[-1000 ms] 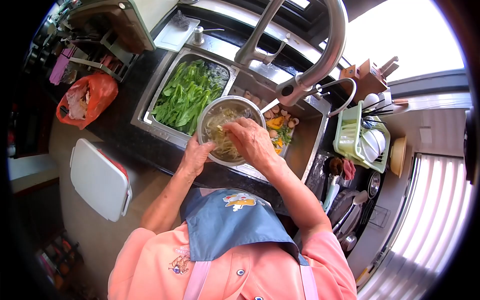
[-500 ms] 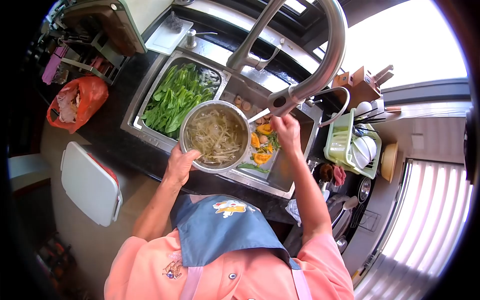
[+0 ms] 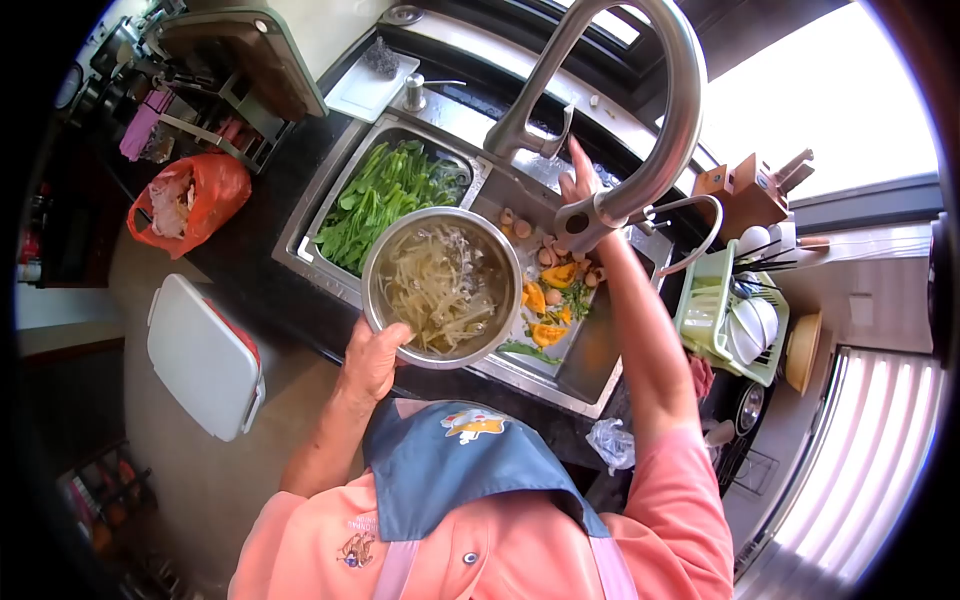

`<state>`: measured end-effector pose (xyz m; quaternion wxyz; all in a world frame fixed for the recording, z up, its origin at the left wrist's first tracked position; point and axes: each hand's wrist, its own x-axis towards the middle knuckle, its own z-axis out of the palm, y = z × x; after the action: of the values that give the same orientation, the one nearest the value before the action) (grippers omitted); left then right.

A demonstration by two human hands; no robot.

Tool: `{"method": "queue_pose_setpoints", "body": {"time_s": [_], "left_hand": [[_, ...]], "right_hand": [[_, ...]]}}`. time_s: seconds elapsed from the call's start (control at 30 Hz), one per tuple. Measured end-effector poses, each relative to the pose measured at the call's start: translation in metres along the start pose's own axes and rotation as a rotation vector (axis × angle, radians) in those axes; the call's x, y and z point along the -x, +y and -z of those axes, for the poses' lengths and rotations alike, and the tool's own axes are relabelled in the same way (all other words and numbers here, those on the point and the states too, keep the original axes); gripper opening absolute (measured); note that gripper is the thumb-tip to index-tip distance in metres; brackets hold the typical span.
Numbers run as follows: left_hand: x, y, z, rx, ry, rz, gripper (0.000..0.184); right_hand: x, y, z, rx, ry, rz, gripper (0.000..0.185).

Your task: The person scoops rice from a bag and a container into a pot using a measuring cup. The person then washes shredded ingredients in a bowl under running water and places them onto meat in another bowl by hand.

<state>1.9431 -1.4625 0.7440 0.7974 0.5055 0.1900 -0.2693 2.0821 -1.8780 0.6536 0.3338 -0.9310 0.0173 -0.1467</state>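
My left hand (image 3: 376,356) grips the near left rim of a round metal bowl (image 3: 374,290), its thumb over the edge. Pale shredded strips, like potato, lie in water (image 3: 445,285) inside the bowl, which is held over the front of the sink. Behind the tall faucet's spout (image 3: 690,120), my right hand (image 3: 580,178) reaches out with fingers extended and apart. Its index finger is at the faucet lever (image 3: 566,130); whether it touches is hard to tell. No stream shows below the spray head (image 3: 580,225).
Leafy greens (image 3: 385,200) fill the left basin. Orange pieces (image 3: 546,334) and round scraps (image 3: 520,229) lie in the right basin (image 3: 590,350). Right of it stand a green dish rack (image 3: 705,300) and a knife block (image 3: 740,195). A red plastic bag (image 3: 222,190) sits at the left counter edge.
My right hand has gone from beside the spray head up and back to the faucet lever. The water stream into the bowl is gone. My left hand still holds the bowl.
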Motion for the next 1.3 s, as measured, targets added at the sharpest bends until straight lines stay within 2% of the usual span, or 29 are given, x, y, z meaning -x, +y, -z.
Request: {"method": "queue_pose_setpoints", "body": {"time_s": [0.07, 0.17, 0.23, 0.3, 0.37, 0.43, 0.5, 0.63, 0.8, 0.93, 1.3], "left_hand": [[0.002, 0.0, -0.007, 0.014, -0.005, 0.005, 0.046], [0.002, 0.001, -0.012, -0.014, -0.011, 0.003, 0.043], [-0.001, -0.006, -0.012, -0.053, -0.013, -0.023, 0.041], [-0.007, -0.011, -0.008, -0.083, -0.041, -0.02, 0.046], [-0.009, -0.015, -0.009, -0.112, -0.066, -0.034, 0.05], [-0.009, -0.017, -0.015, -0.141, -0.086, -0.062, 0.052], [-0.008, -0.02, -0.022, -0.138, -0.104, -0.075, 0.044], [-0.013, -0.034, -0.022, -0.119, -0.125, -0.081, 0.041], [-0.006, -0.029, -0.037, -0.148, -0.142, -0.019, 0.063], [-0.006, -0.032, -0.038, -0.163, -0.148, -0.073, 0.068], [-0.009, -0.037, -0.041, -0.304, -0.149, -0.223, 0.068]], "right_hand": [[0.047, -0.005, -0.002, -0.252, -0.107, -0.231, 0.051], [0.11, -0.103, 0.005, -1.108, -0.218, -0.743, 0.047], [0.143, -0.118, -0.02, -1.49, -0.141, -0.713, 0.059], [0.157, -0.146, -0.028, -1.872, -0.045, -0.712, 0.065], [0.161, -0.165, -0.029, -1.959, 0.087, -0.707, 0.063], [0.16, -0.17, -0.034, -1.878, 0.216, -0.74, 0.057], [0.161, -0.17, -0.037, -1.795, 0.343, -0.762, 0.055], [0.168, -0.177, -0.024, -1.715, 0.417, -0.812, 0.049], [0.175, -0.173, -0.021, -1.82, 0.441, -0.821, 0.045], [0.176, -0.165, -0.029, -1.788, 0.421, -0.732, 0.043], [0.18, -0.154, -0.034, -1.777, 0.388, -0.732, 0.042]]}}
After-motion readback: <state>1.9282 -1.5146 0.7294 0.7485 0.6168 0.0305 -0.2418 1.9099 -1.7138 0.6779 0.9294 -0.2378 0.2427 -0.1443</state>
